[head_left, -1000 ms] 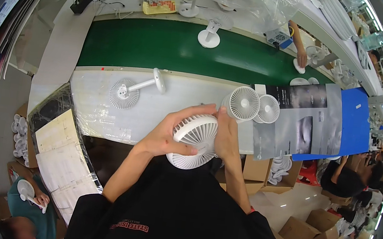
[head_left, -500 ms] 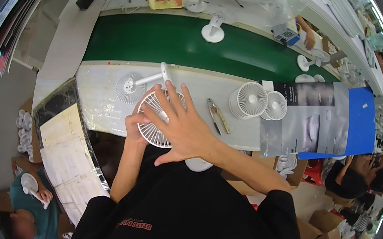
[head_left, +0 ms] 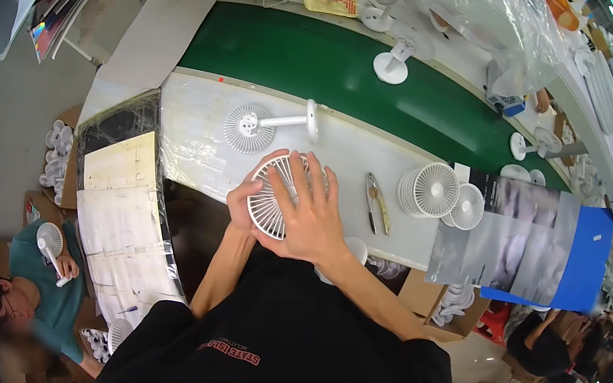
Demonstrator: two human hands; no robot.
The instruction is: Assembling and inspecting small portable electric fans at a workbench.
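on the left, a co-worker in a teal top [head_left: 43,254] holds a small white fan [head_left: 50,241]; from there the white table [head_left: 194,130] runs rightward along a green belt [head_left: 301,59]. on the table lie a white fan on its side [head_left: 253,128], then pliers [head_left: 378,203], a stack of round white grilles [head_left: 430,190], a grey printed sheet [head_left: 513,238] and a blue sheet [head_left: 584,255]. a slatted white fan head [head_left: 267,206] is held over the table's near edge, before the person's chest. the left hand [head_left: 240,210] grips its left side; the right hand [head_left: 313,227] lays spread fingers over its front, and whether it grips cannot be told. half a second ago the right hand was splayed wider, thumb sticking out, fingertips overlapping the lying fan's base; now both hands show clear below that fan, and the pliers and stack stay put. at left a cardboard box [head_left: 73,161] holds white parts [head_left: 57,159]; at right another open box [head_left: 417,293] holds similar white pieces [head_left: 454,304].
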